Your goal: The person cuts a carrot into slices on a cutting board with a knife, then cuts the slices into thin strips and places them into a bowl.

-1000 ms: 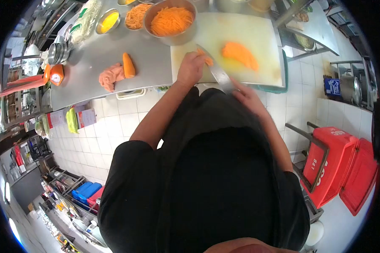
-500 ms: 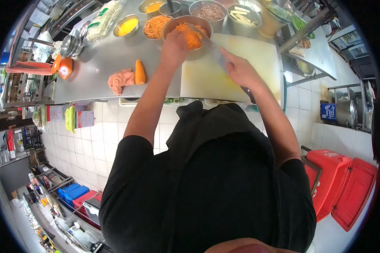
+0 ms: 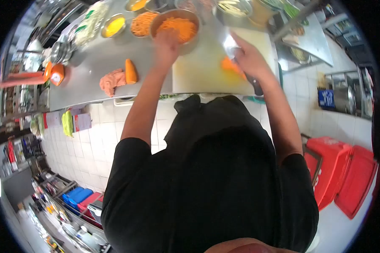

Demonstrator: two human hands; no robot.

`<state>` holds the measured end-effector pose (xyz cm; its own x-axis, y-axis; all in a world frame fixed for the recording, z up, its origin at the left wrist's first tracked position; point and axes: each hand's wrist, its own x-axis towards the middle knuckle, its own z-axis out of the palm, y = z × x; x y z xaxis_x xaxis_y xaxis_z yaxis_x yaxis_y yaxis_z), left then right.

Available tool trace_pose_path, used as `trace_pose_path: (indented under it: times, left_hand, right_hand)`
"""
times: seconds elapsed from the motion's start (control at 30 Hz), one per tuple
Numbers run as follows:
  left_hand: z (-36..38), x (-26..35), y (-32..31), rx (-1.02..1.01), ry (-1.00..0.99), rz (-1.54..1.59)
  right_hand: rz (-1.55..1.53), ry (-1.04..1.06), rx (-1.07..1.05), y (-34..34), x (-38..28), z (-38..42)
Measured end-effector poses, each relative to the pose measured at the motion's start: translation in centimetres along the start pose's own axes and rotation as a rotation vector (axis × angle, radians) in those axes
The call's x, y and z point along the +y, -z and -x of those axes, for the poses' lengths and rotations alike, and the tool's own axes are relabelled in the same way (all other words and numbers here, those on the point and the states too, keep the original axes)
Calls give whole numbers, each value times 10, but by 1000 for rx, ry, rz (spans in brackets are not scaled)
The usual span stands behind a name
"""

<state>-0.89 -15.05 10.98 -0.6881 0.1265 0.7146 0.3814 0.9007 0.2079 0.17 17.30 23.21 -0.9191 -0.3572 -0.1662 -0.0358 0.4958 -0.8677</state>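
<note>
My right hand (image 3: 252, 61) is wrapped round the handle of a knife (image 3: 230, 44), whose broad blade points away from me above the white cutting board (image 3: 198, 78). Beside that hand lies a blurred orange heap, apparently carrot (image 3: 231, 66), on the board. My left hand (image 3: 167, 45) reaches to the near left rim of a metal bowl (image 3: 190, 42) full of shredded carrot (image 3: 179, 28). Its fingers are smeared, so their grip does not show. A whole peeled carrot (image 3: 131, 71) rests left of the board against a crumpled pinkish cloth (image 3: 112, 82).
Behind stand a bowl of lighter shreds (image 3: 143, 24), a bowl of yellow liquid (image 3: 114, 27) and a container of pale sticks (image 3: 234, 7). An orange scale (image 3: 56, 74) sits at the counter's left end. A red bin (image 3: 329, 164) stands on the floor at right.
The knife has swung away from the bowl, back over the board to the right. My left hand has drawn back from the carrot shreds to the bowl's near rim. The view has shifted slightly.
</note>
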Motion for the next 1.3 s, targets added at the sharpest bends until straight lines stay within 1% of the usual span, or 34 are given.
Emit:
trace_pose_path:
  times: [0.07, 0.1, 0.17, 0.2, 0.23, 0.3, 0.4, 0.47, 0.67, 0.77, 0.87, 0.97, 1.07, 1.17, 1.2, 1.3]
  left_hand:
    - [-11, 25, 9, 44, -22, 60]
    - [-13, 37, 10, 71, -30, 86]
    - [-8, 55, -1, 3, -56, 151]
    - [-4, 66, -10, -27, -84, 200]
    - [0, 75, -17, -56, -112, 243]
    - [11, 101, -35, -169, -69, 336]
    - [24, 129, -63, -302, -28, 413]
    - [37, 131, -85, -396, -36, 395]
    - [46, 140, -117, -489, -33, 421]
    - [52, 140, -130, -488, -15, 383]
    - [48, 144, -129, -496, -22, 354]
    - [41, 148, -127, -511, -42, 345]
    - [41, 148, -136, -535, -65, 322]
    - [38, 150, -136, -532, -71, 338]
    - [36, 150, -136, -531, -88, 341]
    - [30, 150, -137, -536, -131, 346]
  right_hand:
    - [111, 65, 189, 24, 24, 19]
    - [123, -16, 220, 39, 25, 35]
    - [309, -32, 300, 64, 72, 50]
    - [369, 94, 382, 73, 114, 54]
    - [381, 43, 403, 78, 133, 65]
    - [402, -54, 439, 80, 157, 88]
    - [427, -202, 427, 72, 188, 115]
    - [414, -227, 437, 61, 199, 126]
    - [380, -365, 436, 47, 199, 147]
    - [439, -320, 453, 47, 212, 148]
    - [471, -294, 466, 49, 229, 143]
    - [500, -315, 500, 51, 220, 130]
    - [491, -280, 526, 52, 227, 109]
    - [556, -136, 567, 50, 244, 92]
    - [555, -174, 545, 50, 241, 86]
    - [696, -31, 557, 50, 252, 75]
